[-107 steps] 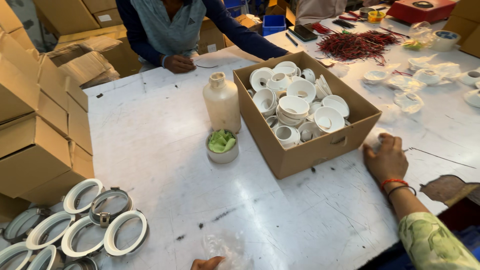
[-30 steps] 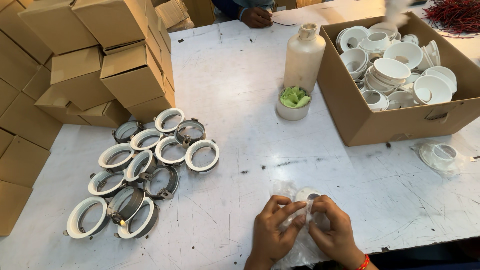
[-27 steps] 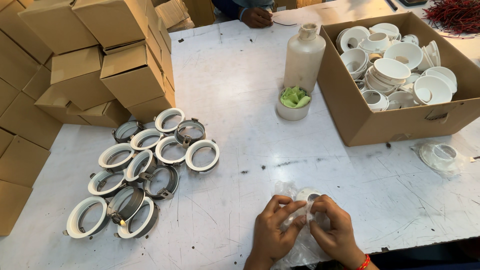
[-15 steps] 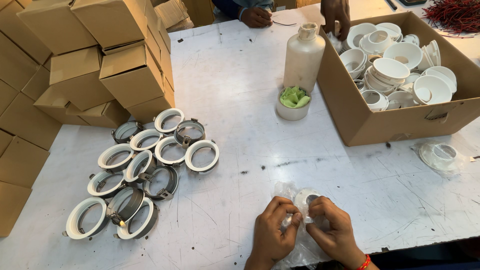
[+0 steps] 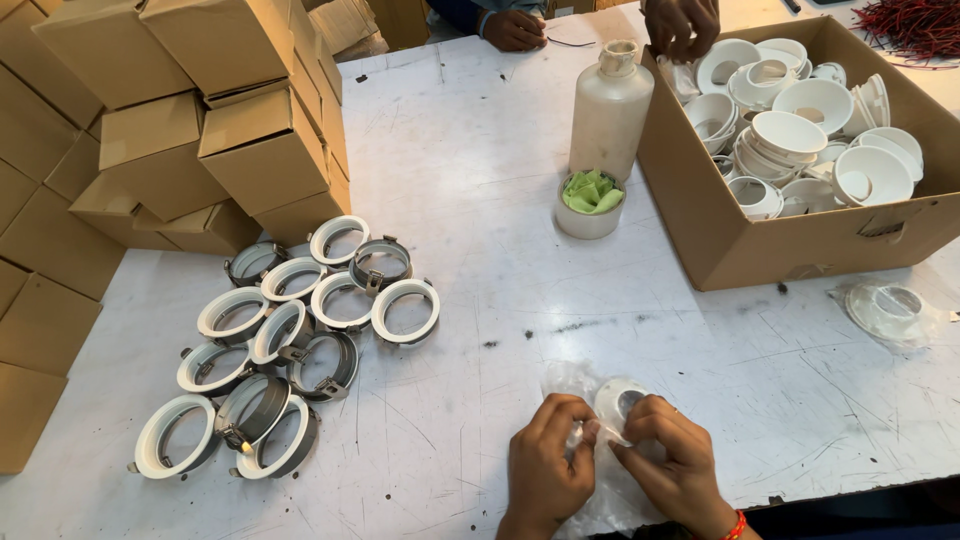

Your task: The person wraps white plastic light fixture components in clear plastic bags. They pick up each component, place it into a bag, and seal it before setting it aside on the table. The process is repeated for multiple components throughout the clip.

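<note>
My left hand (image 5: 545, 470) and my right hand (image 5: 675, 465) are together at the near edge of the white table (image 5: 480, 180). Both grip a small white ring-shaped fitting (image 5: 620, 402) wrapped in a clear plastic bag (image 5: 566, 380). My fingers pinch the plastic around it. The lower part of the bag is hidden under my hands.
Several white and metal rings (image 5: 290, 335) lie in a heap at the left. Stacked cardboard boxes (image 5: 180, 130) line the left edge. An open carton (image 5: 810, 235) of white fittings, a plastic bottle (image 5: 610, 105), a small cup (image 5: 590, 205) and a bagged fitting (image 5: 888, 312) stand right. Another person's hands (image 5: 682, 22) reach at the carton.
My hands have stayed in place, working the plastic around the fitting. Another person's hand has come in over the far corner of the carton.
</note>
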